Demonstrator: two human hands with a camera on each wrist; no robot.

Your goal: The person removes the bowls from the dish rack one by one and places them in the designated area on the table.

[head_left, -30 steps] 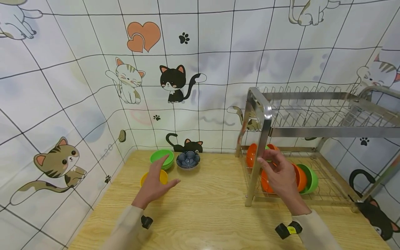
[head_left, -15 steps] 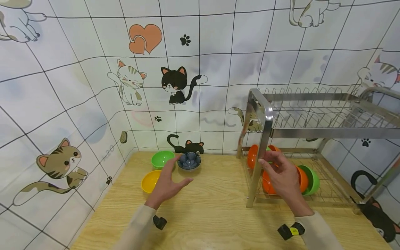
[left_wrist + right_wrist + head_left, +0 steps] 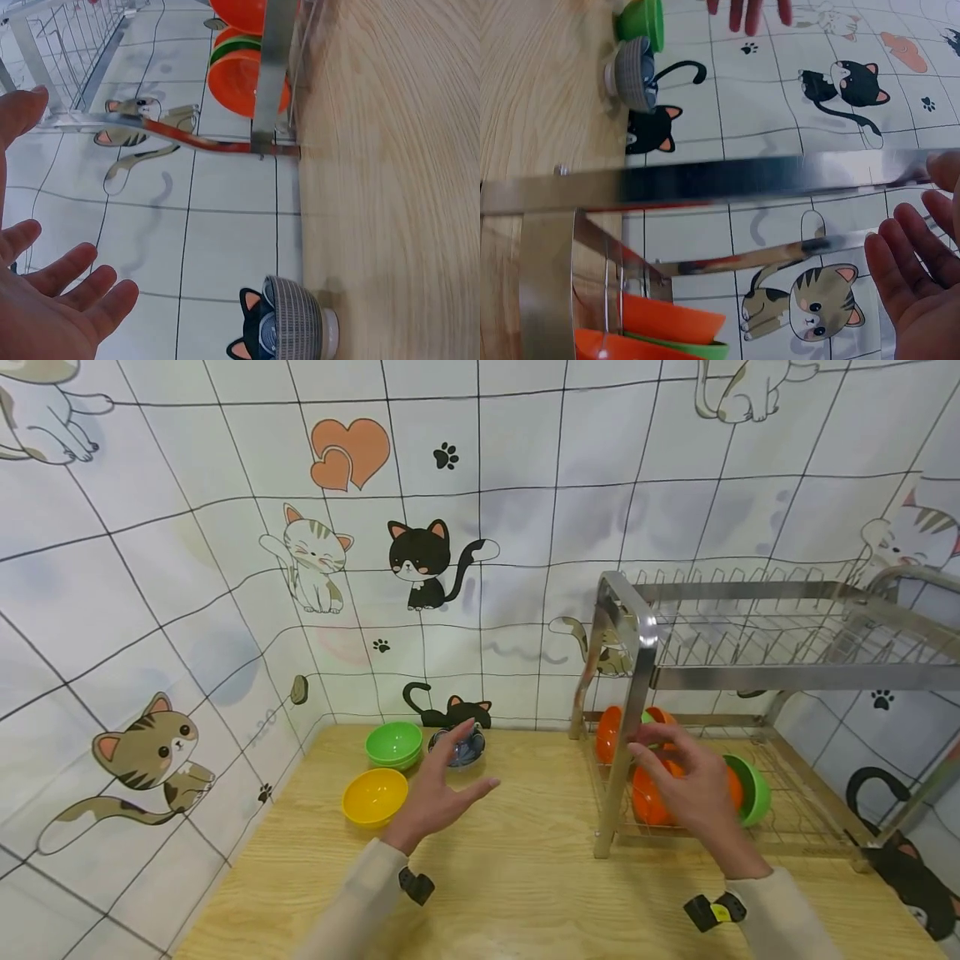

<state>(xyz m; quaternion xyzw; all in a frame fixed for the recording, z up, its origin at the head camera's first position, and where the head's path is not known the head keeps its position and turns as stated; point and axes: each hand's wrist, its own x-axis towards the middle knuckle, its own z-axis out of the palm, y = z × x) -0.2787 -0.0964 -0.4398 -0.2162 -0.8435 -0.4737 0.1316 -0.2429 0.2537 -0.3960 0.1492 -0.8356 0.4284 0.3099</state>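
In the head view my left hand [image 3: 438, 797] hovers over the table with thumb and fingers spread, holding nothing. Beyond it and partly covered by its fingers stands a dark blue patterned bowl [image 3: 468, 752]. To its left are a yellow bowl [image 3: 375, 797] and stacked green bowls [image 3: 393, 743]. My right hand [image 3: 697, 793] is beside the front left post of a metal dish rack [image 3: 633, 685], its fingers loosely bent. The right wrist view shows nothing in that palm [image 3: 926, 300]; whether the thumb touches the post cannot be told.
On the rack's lower tier sit several orange bowls [image 3: 651, 797] and a green bowl [image 3: 752, 789], partly behind the right hand. The upper tier [image 3: 765, 627] is bare wire. A cat-patterned tiled wall [image 3: 517, 527] backs the wooden table [image 3: 517, 877].
My left hand has moved right, from over the yellow bowl to in front of the blue one, uncovering the yellow bowl. My right hand has shifted slightly right by the rack post.
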